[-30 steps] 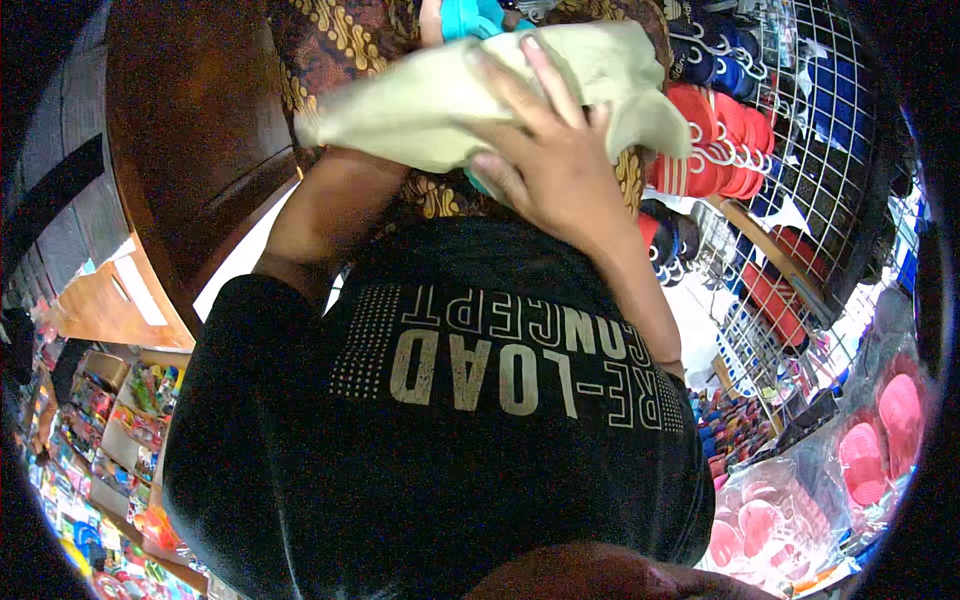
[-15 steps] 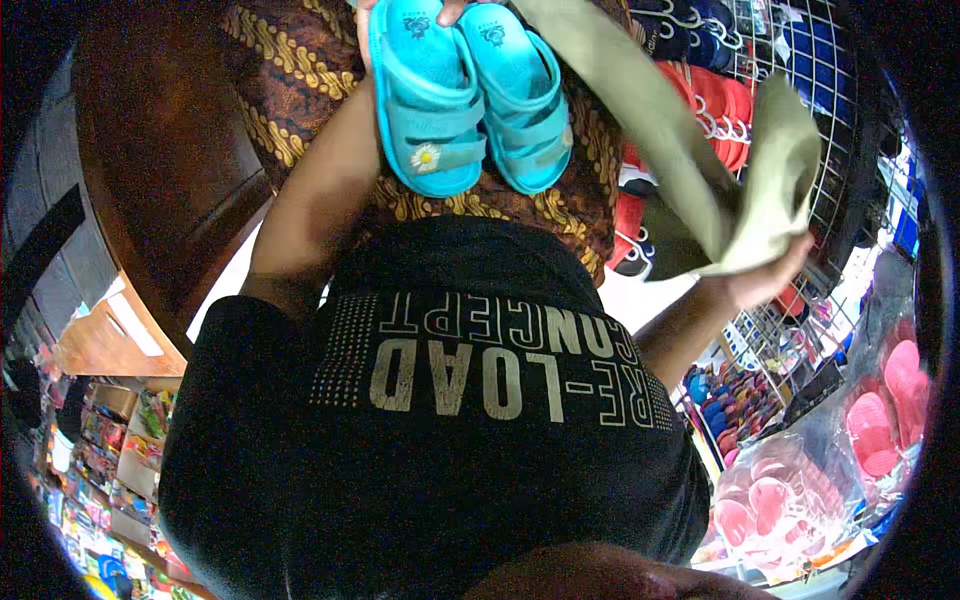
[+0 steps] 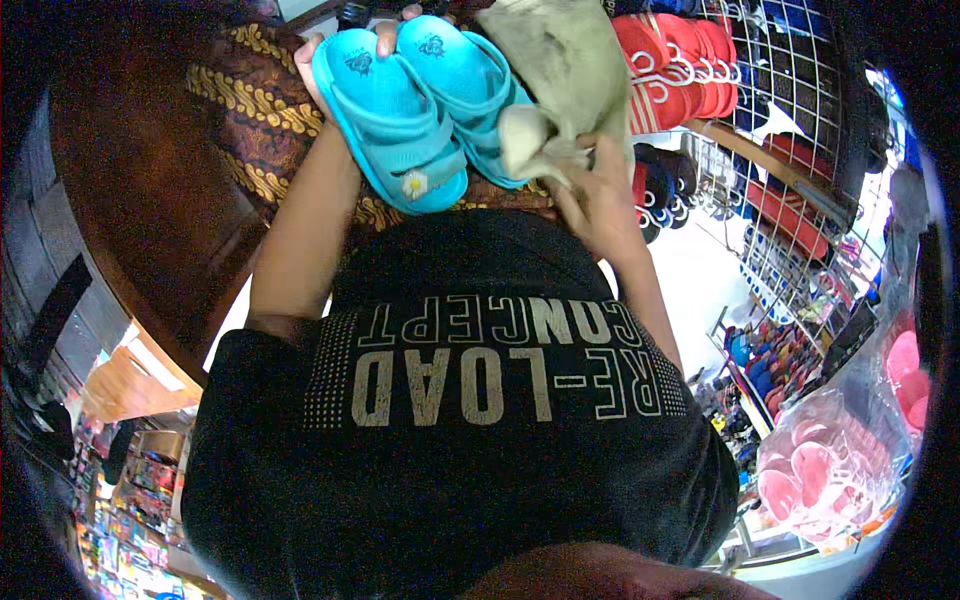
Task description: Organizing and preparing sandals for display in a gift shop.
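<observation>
One brown patterned fabric spreads at your left. Your left hand grips two turquoise sandals by their far ends, side by side, fingers curled over the edges. Beside them, your right hand clasps bunched pale-green cloth, fingers partly closed; red striped slippers show farther right.

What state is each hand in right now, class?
Left hand: closed, holding the turquoise sandals.
Right hand: closed, holding the pale green cloth.

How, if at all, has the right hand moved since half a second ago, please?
Yes: judged against the wire rack, the right hand has moved left, away from it and toward the blue sandals.
</observation>
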